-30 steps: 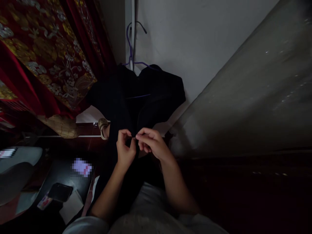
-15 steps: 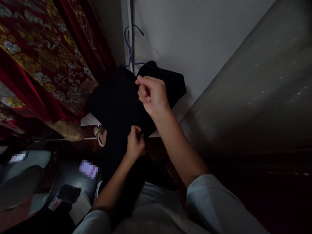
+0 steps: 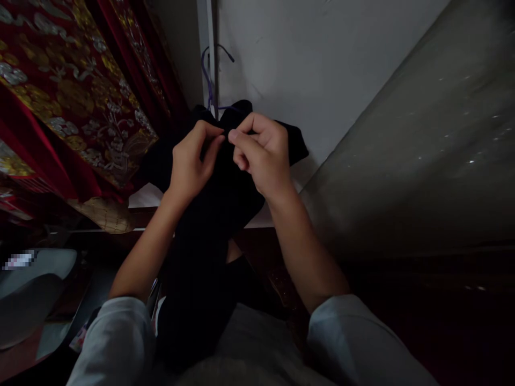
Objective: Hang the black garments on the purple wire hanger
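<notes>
A black garment (image 3: 217, 187) hangs before me on a purple hanger (image 3: 210, 98). In front of its upper part, my left hand (image 3: 190, 161) is closed in a pinch, thumb and forefinger tips together. My right hand (image 3: 267, 155) pinches close beside it, its fingertips a small gap away and its other fingers curled. Whatever either pinch holds is too small and dark to make out. The garment's folds and fastenings are lost in the dark cloth.
Red cloth with gold and silver embroidery (image 3: 80, 96) hangs at left. A pale sheer cloth with glints (image 3: 414, 166) covers the right, beside a white wall (image 3: 314, 53). Lower left stands a grey-green chair (image 3: 36, 300); a tan woven-looking item (image 3: 102, 214) lies near it.
My left hand has risen from low on the garment to meet the right at its upper part. The right hand has turned slightly, still pinching. My left arm now covers the phone and black seat.
</notes>
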`<control>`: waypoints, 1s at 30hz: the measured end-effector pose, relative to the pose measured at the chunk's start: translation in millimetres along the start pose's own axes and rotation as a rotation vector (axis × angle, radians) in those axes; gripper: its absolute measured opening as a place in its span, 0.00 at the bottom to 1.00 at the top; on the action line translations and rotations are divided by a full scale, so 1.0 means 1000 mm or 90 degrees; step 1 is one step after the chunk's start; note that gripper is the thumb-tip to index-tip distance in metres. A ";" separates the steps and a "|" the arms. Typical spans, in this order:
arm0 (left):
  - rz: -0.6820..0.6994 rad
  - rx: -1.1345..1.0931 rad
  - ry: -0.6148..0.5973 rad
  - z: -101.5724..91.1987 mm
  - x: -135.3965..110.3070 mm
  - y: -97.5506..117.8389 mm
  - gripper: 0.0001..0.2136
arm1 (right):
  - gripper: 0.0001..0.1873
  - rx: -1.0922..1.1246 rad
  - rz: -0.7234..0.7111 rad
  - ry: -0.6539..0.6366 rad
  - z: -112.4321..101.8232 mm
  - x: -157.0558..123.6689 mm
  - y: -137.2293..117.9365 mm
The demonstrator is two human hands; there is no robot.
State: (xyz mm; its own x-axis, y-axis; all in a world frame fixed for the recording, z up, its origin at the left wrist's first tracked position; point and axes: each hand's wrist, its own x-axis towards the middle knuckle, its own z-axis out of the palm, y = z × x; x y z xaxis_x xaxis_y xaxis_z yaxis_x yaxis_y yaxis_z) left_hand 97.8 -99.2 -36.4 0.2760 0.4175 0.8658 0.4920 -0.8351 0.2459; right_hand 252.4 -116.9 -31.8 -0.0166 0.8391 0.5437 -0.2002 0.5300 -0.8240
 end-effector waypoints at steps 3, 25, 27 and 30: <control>0.015 0.051 -0.011 -0.005 0.007 0.005 0.14 | 0.15 -0.060 -0.025 0.007 -0.003 0.003 0.010; -0.797 -0.552 0.484 -0.007 -0.178 -0.052 0.07 | 0.15 -0.015 0.300 -0.335 -0.042 -0.117 0.064; -0.735 -0.579 0.441 -0.010 -0.165 -0.039 0.11 | 0.16 -0.053 0.269 -0.294 -0.038 -0.116 0.062; -0.638 -0.623 0.290 -0.005 -0.146 -0.006 0.13 | 0.16 -0.122 0.156 -0.120 -0.020 -0.117 0.069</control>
State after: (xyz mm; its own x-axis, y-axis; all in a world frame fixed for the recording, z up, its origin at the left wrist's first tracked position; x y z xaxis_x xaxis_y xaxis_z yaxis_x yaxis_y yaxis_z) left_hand 50.4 -156.5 -162.0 -0.2053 0.9631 0.1738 -0.4767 -0.2535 0.8417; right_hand 259.9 -176.0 -155.6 -0.2254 0.9160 0.3319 0.0192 0.3447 -0.9385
